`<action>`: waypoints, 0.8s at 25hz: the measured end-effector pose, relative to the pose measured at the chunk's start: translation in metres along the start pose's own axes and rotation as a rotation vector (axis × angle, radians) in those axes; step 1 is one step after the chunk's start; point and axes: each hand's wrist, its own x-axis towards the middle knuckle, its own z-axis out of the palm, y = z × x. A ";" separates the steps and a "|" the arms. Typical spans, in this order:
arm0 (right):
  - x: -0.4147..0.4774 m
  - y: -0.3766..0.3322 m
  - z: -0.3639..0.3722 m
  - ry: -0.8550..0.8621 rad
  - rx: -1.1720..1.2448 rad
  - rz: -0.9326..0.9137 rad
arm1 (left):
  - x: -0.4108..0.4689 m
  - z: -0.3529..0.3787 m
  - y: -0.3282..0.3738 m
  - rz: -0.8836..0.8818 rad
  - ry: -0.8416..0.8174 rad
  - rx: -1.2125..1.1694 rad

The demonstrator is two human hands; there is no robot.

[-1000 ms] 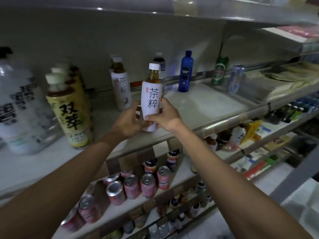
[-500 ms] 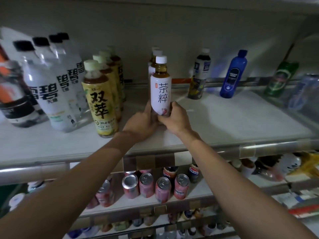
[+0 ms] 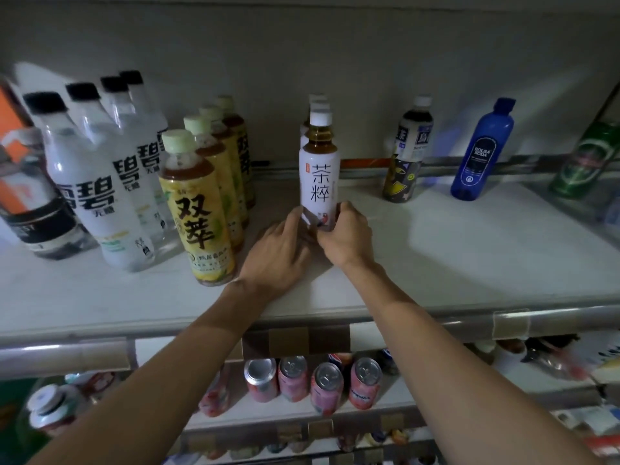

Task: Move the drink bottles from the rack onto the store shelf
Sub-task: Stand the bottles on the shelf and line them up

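Store shelf [image 3: 469, 250] — four clear bottles [image 3: 87, 196], four yellow bottles [image 3: 196, 213], three white bottles [image 3: 320, 182]

"茶粹" on white bottle [image 3: 320, 182], "双萃" on yellow bottle [image 3: 198, 216], "BOLSA SODA" on blue bottle [image 3: 481, 152]

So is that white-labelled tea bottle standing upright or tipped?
Upright: the white tea bottle stands vertical, its neck straight above its label.
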 end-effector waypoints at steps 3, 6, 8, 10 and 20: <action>0.000 0.002 0.001 0.040 -0.095 -0.044 | 0.003 -0.002 -0.003 0.014 0.007 -0.044; 0.001 0.003 0.001 0.078 -0.153 -0.074 | 0.004 -0.002 0.000 0.001 -0.008 -0.057; 0.003 0.002 -0.001 0.087 -0.224 -0.083 | 0.005 -0.001 -0.001 -0.005 0.003 -0.021; 0.002 0.001 -0.002 0.096 -0.284 -0.082 | 0.006 -0.001 -0.003 -0.003 0.025 0.065; -0.011 -0.010 -0.022 -0.068 -0.319 -0.068 | 0.001 -0.014 0.006 0.132 0.014 0.013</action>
